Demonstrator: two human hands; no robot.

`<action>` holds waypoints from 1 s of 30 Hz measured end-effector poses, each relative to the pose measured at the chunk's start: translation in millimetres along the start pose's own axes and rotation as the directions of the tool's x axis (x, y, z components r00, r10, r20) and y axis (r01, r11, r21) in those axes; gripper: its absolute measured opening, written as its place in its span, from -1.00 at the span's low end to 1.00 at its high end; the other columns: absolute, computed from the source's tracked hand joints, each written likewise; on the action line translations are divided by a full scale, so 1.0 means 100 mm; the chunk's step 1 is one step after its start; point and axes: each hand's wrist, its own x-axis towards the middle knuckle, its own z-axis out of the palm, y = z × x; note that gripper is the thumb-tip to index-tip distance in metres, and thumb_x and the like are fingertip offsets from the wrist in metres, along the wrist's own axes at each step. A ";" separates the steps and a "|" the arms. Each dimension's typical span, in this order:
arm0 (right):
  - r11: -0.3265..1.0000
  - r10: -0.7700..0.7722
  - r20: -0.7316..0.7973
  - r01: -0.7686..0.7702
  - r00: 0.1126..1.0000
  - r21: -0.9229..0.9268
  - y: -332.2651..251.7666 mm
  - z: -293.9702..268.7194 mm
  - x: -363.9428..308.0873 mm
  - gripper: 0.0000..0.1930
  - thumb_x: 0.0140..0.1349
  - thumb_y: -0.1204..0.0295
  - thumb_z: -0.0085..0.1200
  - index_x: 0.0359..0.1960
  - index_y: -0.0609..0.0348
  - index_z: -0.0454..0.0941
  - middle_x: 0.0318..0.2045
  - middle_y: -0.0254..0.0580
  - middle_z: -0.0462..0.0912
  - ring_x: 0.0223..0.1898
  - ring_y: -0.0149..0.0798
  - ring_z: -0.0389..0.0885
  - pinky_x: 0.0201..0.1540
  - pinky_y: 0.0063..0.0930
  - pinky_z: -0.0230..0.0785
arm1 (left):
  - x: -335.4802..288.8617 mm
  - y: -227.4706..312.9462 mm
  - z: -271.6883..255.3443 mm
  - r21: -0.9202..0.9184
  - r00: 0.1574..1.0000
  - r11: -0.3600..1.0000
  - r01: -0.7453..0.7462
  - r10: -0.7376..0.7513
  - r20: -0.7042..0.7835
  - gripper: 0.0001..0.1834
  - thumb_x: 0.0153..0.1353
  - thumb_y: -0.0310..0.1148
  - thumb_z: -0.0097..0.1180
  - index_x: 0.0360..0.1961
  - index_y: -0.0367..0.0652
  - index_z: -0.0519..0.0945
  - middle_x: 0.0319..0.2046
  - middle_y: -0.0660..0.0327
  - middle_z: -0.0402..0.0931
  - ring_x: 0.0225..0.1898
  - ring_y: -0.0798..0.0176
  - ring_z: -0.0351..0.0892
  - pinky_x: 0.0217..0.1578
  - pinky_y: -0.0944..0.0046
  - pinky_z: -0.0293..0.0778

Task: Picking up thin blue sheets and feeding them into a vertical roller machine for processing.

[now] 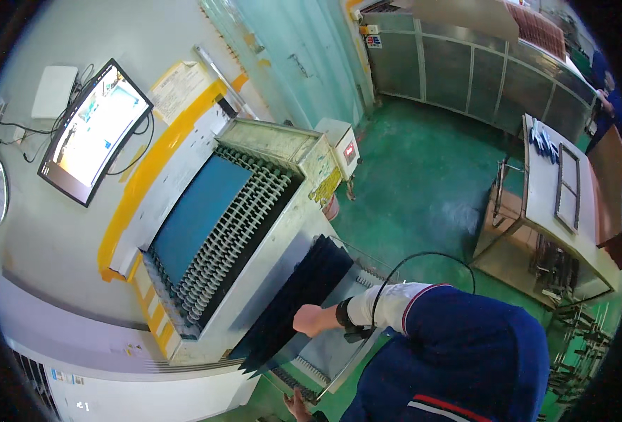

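Note:
My right hand (pixel 309 320), with a dark band at its wrist, is closed beside the stack of dark thin sheets (pixel 293 299). Whatever it may hold is hidden by the fingers. Those sheets stand close together on edge in a wire-framed rack (pixel 335 352) with spring-like toothed strips. Low in the picture, my left hand (pixel 297 406) has its fingers apart near the rack's lower end. Beyond the rack, a flat blue sheet (pixel 205 207) lies on the roller bed (pixel 244 218) of a machine.
A monitor (pixel 98 132) hangs on the wall above the machine. A control box (pixel 339 151) sits at the machine's corner. To the right, a table (pixel 546 186) bears gloves (pixel 543 141) and a metal frame (pixel 568 188). Another person (pixel 610 105) is at the far right.

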 end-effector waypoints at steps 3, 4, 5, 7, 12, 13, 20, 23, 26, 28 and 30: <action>1.000 -0.021 0.018 0.021 1.000 -0.004 0.04 -0.08 0.04 -0.85 -0.27 0.50 0.16 -0.56 0.19 0.64 -0.51 -0.04 0.65 -0.40 0.02 0.64 -0.38 -0.13 0.48 | 0.33 -0.05 0.01 0.184 0.969 0.971 -0.151 0.109 0.220 -0.28 0.32 0.14 -0.33 0.41 0.07 -0.05 0.42 0.18 -0.18 0.43 0.07 -0.28 0.38 -0.07 -0.31; 1.000 -0.020 0.022 0.020 1.000 0.002 0.05 -0.10 0.05 -0.85 -0.28 0.50 0.16 -0.56 0.18 0.64 -0.51 -0.05 0.65 -0.39 0.01 0.64 -0.39 -0.13 0.48 | 0.39 -0.07 -0.01 0.624 0.924 0.688 -0.369 0.199 0.326 -0.28 0.33 0.13 -0.32 0.41 0.07 -0.05 0.42 0.19 -0.17 0.43 0.08 -0.28 0.37 -0.07 -0.31; 1.000 -0.017 0.030 0.016 0.999 0.007 0.05 -0.10 0.07 -0.85 -0.29 0.50 0.16 -0.56 0.17 0.63 -0.50 -0.06 0.65 -0.39 0.01 0.64 -0.39 -0.13 0.47 | 0.42 -0.09 -0.02 0.805 0.860 0.317 -0.501 0.284 0.423 -0.29 0.33 0.12 -0.32 0.41 0.08 -0.05 0.42 0.19 -0.17 0.43 0.08 -0.28 0.37 -0.08 -0.30; 1.000 -0.024 0.031 0.024 0.999 0.009 0.08 -0.10 0.10 -0.85 -0.29 0.50 0.16 -0.57 0.16 0.63 -0.50 -0.07 0.65 -0.38 0.01 0.64 -0.39 -0.12 0.47 | 0.39 -0.12 -0.02 0.398 0.994 0.915 -0.059 0.019 0.103 -0.32 0.35 0.07 -0.32 0.42 0.09 -0.06 0.42 0.19 -0.16 0.43 0.08 -0.27 0.37 -0.07 -0.29; 0.999 -0.012 0.021 0.012 1.000 0.033 0.10 -0.10 0.14 -0.85 -0.27 0.48 0.17 -0.55 0.18 0.64 -0.49 -0.05 0.65 -0.39 0.02 0.64 -0.37 -0.14 0.48 | 0.25 0.07 0.17 0.216 0.994 0.974 0.069 -0.048 -0.098 -0.33 0.36 0.08 -0.33 0.41 0.10 -0.05 0.40 0.20 -0.11 0.41 0.09 -0.21 0.35 -0.07 -0.21; 1.000 -0.006 0.005 0.006 1.000 0.031 0.10 -0.11 0.16 -0.85 -0.27 0.48 0.17 -0.55 0.18 0.64 -0.49 -0.05 0.65 -0.39 0.01 0.64 -0.37 -0.14 0.48 | 0.28 0.16 0.20 0.234 0.992 0.970 0.070 -0.043 -0.118 -0.34 0.35 0.08 -0.32 0.40 0.09 -0.04 0.38 0.19 -0.09 0.40 0.09 -0.19 0.34 -0.07 -0.20; 0.998 0.054 0.065 -0.052 0.996 -0.025 0.04 -0.12 0.20 -0.84 -0.23 0.48 0.16 -0.51 0.15 0.65 -0.47 -0.10 0.65 -0.36 0.00 0.64 -0.37 -0.16 0.48 | 0.59 0.39 0.20 0.283 0.984 0.953 0.112 -0.068 -0.162 -0.34 0.31 0.07 -0.22 0.34 0.02 0.04 0.27 0.16 0.02 0.30 0.07 -0.07 0.27 -0.09 -0.10; 0.994 0.093 0.054 -0.090 0.994 -0.059 -0.02 -0.09 0.20 -0.84 -0.22 0.47 0.16 -0.50 0.14 0.65 -0.48 -0.11 0.65 -0.36 -0.01 0.63 -0.38 -0.16 0.47 | 0.69 0.39 0.15 0.308 0.983 0.941 0.136 -0.090 -0.159 -0.34 0.29 0.06 -0.18 0.32 -0.01 0.08 0.22 0.14 0.06 0.25 0.06 -0.02 0.25 -0.10 -0.06; 0.992 0.112 0.008 -0.111 0.994 -0.056 -0.06 -0.03 0.16 -0.85 -0.23 0.46 0.16 -0.53 0.15 0.65 -0.50 -0.11 0.64 -0.39 -0.02 0.63 -0.39 -0.16 0.46 | 0.79 0.37 0.14 0.332 0.980 0.929 0.165 -0.115 -0.164 -0.34 0.27 0.05 -0.13 0.29 -0.04 0.11 0.18 0.13 0.11 0.21 0.05 0.04 0.22 -0.11 -0.02; 0.990 0.128 -0.041 -0.130 0.991 -0.045 -0.06 0.02 0.10 -0.86 -0.22 0.46 0.16 -0.54 0.15 0.65 -0.52 -0.11 0.64 -0.41 -0.02 0.63 -0.40 -0.15 0.45 | 0.87 0.34 0.14 0.352 0.977 0.917 0.188 -0.136 -0.167 -0.34 0.26 0.05 -0.11 0.27 -0.05 0.14 0.15 0.12 0.14 0.18 0.04 0.07 0.20 -0.12 0.01; 0.988 0.145 -0.085 -0.148 0.986 -0.032 -0.10 0.09 0.06 -0.88 -0.21 0.47 0.15 -0.55 0.15 0.64 -0.53 -0.10 0.63 -0.42 -0.01 0.62 -0.42 -0.14 0.45 | 0.92 0.29 0.14 0.372 0.971 0.904 0.211 -0.151 -0.185 -0.34 0.24 0.05 -0.08 0.26 -0.07 0.16 0.11 0.11 0.18 0.15 0.03 0.11 0.18 -0.12 0.04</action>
